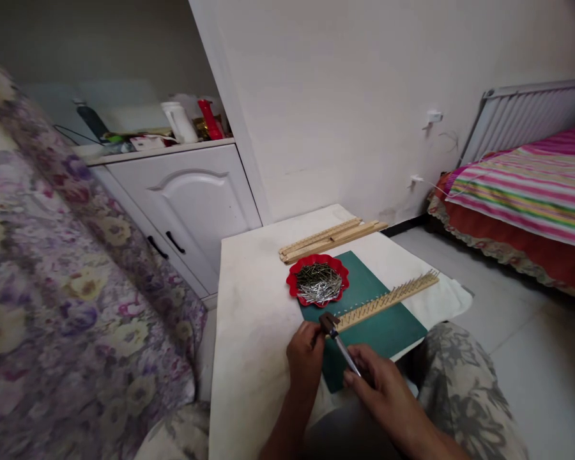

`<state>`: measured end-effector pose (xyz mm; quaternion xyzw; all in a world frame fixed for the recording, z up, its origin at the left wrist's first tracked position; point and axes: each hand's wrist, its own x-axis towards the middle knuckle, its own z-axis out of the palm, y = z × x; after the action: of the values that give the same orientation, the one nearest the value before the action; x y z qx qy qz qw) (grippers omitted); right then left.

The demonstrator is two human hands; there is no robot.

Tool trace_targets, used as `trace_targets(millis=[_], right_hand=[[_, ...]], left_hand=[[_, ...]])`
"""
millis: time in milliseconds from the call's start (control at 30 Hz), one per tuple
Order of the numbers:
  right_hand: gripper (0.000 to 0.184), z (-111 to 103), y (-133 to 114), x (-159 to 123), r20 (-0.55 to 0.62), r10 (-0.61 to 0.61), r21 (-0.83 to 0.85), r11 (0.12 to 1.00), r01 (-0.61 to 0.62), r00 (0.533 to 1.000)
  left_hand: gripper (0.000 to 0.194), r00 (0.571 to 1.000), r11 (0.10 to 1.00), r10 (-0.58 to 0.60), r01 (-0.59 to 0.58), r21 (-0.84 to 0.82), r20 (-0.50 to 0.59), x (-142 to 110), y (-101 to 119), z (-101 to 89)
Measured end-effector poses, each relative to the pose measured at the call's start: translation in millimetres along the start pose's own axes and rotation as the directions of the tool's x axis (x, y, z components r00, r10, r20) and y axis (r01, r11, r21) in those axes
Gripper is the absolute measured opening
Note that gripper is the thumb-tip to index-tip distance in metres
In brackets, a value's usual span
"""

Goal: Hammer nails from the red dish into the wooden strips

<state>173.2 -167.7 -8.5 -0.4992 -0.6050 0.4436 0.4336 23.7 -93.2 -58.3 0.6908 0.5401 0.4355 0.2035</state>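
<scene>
My right hand (381, 383) is wrapped round the handle of a hammer (345, 353). The hammer's dark head sits over the near left end of a wooden strip (378, 306), which bristles with a row of upright nails. Close beside the hammer head, my left hand (305, 354) has its fingers pinched together at that end of the strip; what they hold is hidden. Beneath the strip lies a dark green board (378, 342). A red scalloped bowl (291, 281) full of loose nails (320, 284) stands just beyond my left hand, partly over the board's edge.
Several wooden strips (333, 239) lie together at the back of the cloth-covered table (249, 319). A flowered curtain (100, 306) hangs on the left, before a white cabinet (186, 198). My knee (464, 383) rises at the table's right front. A bed (522, 185) stands farther right.
</scene>
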Motion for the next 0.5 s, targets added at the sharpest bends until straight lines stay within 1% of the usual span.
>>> trace_targets(millis=[167, 300, 400, 500], right_hand=[[0.013, 2.1, -1.6, -0.9, 0.016, 0.001, 0.020, 1.000, -0.001, 1.000], [0.009, -1.5, -0.7, -7.5, 0.020, 0.024, 0.066, 0.997, -0.025, 1.000], [0.003, -6.0, 7.2, -16.6, 0.021, 0.054, 0.105, 0.993, -0.056, 0.998], [0.006, -6.9, 20.1, -24.7, 0.022, 0.122, 0.173, 0.977, -0.124, 0.992]], left_hand=[[0.014, 1.000, 1.000, -0.017, 0.017, -0.005, -0.001, 0.5, 1.6, -0.5], [0.015, 1.000, 0.998, -0.010, 0.011, -0.063, 0.016, 0.8, 2.6, -2.1], [0.015, 1.000, 0.994, 0.012, -0.010, -0.107, 0.020, -0.6, 0.8, -5.3], [0.013, 1.000, 0.997, 0.021, -0.020, -0.079, 0.009, -2.2, -4.1, -11.1]])
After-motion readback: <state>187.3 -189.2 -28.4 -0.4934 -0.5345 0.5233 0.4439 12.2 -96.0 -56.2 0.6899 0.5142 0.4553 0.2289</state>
